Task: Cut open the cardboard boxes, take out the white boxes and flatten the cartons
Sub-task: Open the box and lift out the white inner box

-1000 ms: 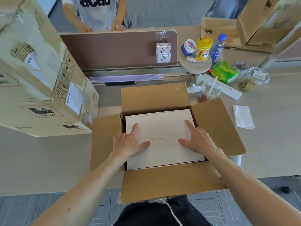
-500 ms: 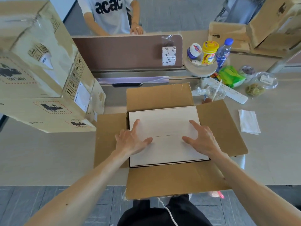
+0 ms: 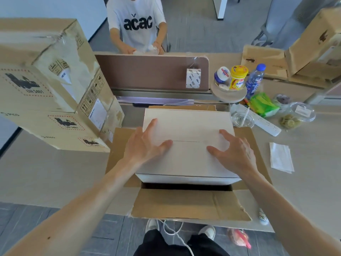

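Here, left hand (image 3: 145,145) and right hand (image 3: 234,152), fingers spread wide, on the white box (image 3: 186,126).

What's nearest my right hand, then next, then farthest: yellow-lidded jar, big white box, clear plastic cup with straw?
1. Big white box: touching, under the right hand.
2. Clear plastic cup with straw: just beyond the box's right corner.
3. Yellow-lidded jar: farther back, on the round stand.

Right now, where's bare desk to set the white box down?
Best: the wide bare desk left of the open carton, in front of the stacked cartons. Also right of the carton, between the paper sheet and the near edge. Back right is crowded: bottles, cups, power strip.
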A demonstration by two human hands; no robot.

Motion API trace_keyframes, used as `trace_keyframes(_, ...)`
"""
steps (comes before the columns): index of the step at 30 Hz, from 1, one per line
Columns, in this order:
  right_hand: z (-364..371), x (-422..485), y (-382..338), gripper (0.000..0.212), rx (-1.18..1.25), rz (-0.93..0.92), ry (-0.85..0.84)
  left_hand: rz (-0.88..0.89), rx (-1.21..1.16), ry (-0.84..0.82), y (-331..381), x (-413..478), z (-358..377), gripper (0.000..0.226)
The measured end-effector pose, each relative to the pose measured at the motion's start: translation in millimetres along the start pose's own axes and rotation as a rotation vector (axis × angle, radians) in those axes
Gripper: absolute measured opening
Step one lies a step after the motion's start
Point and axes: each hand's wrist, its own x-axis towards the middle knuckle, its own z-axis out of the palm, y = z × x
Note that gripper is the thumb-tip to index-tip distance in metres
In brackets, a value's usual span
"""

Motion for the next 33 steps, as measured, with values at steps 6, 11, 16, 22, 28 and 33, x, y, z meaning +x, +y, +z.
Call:
trace_keyframes(6,-25.7,4.8,-18.7,0.081,-0.025,-0.114,0.058,-0.067,0.008,0.11,22.0,-16.8,-47.7,0.091)
trace_keyframes(11,-41.4,8.5,-49.3,0.08,-0.024,-0.246,0.023,-0.189,-0.027,0.174,13.9,-40.1,-69.2,0.092)
trace_keyframes(16,-38.1,0.6,-79.9,0.076,-0.047,-0.351,-0.027,-0.272,-0.055,0.212,-7.9,-65.1,-86.5,0.089)
trace_keyframes(22,-12.1,-18.8,-118.5,0.079,-0.037,-0.393,-0.023,-0.3,-0.085,0.252,-55.7,-86.1,-101.3,0.089)
trace_keyframes(28,30.8,-57.8,-171.6,0.078,-0.067,-0.374,-0.026,-0.264,-0.103,0.271,-126.5,-110.7,-121.4,0.094)
trace_keyframes(33,73.7,-94.3,-212.1,0.079,-0.067,-0.313,-0.009,-0.22,-0.095,0.256,-188.5,-117.9,-137.2,0.085)
